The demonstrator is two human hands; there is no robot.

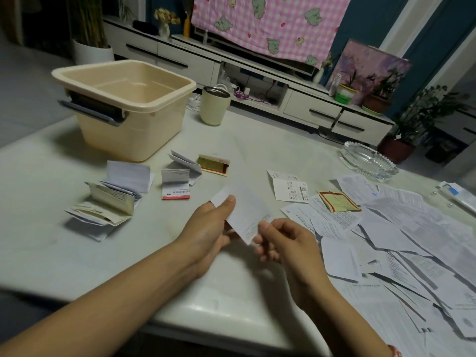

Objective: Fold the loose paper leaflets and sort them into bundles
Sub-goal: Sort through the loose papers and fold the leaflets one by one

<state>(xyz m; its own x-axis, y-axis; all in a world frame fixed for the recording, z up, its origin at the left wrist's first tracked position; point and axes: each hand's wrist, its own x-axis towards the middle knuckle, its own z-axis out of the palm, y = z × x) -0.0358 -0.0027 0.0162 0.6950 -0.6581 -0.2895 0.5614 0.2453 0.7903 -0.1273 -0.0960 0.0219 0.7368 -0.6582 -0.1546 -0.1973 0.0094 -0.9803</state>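
both hands up over the table (64, 176), holding one white leaflet (248, 212) between them. left hand (208, 228) pinches its upper left edge with the thumb on top, right hand (280, 243) pinches the lower corner, fingers curled under. folded bundles (110, 202) lie left, near the beige tub (123, 104). loose sheets (399, 240) spread right, by the glass ashtray (368, 161).
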